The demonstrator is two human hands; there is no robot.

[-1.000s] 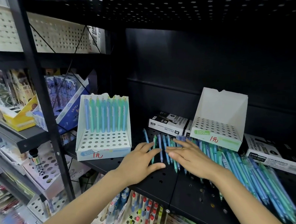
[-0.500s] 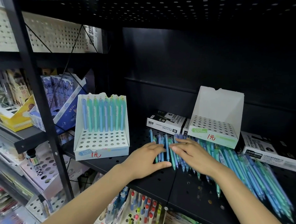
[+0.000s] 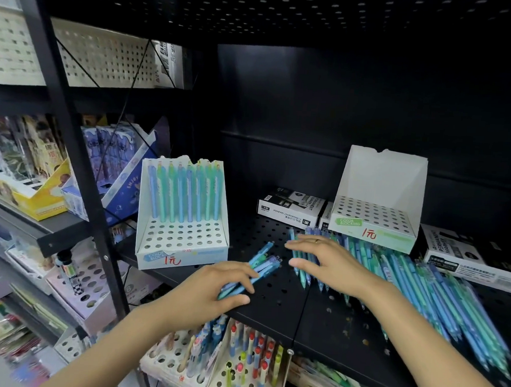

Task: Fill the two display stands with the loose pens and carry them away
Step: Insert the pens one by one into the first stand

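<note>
Two white perforated display stands sit on the black shelf (image 3: 286, 303). The left stand (image 3: 182, 242) holds one back row of blue and green pens; the right stand (image 3: 375, 218) holds none. A long heap of loose blue and teal pens (image 3: 428, 287) lies in front of the right stand. My left hand (image 3: 212, 286) grips a small bundle of pens (image 3: 263, 261) pulled to the left of the heap. My right hand (image 3: 322, 261) lies flat, fingers straight, on the heap's left end.
Black-and-white marker boxes lie behind the heap (image 3: 290, 207) and at the right (image 3: 471, 260). A black upright post (image 3: 79, 164) stands left of the shelf. Other pen stands (image 3: 237, 368) fill the shelf below, and stationery boxes (image 3: 33, 185) sit at the left.
My left hand has closed round several pens and drawn them left, away from the heap. My right hand stays spread on the heap's left end.
</note>
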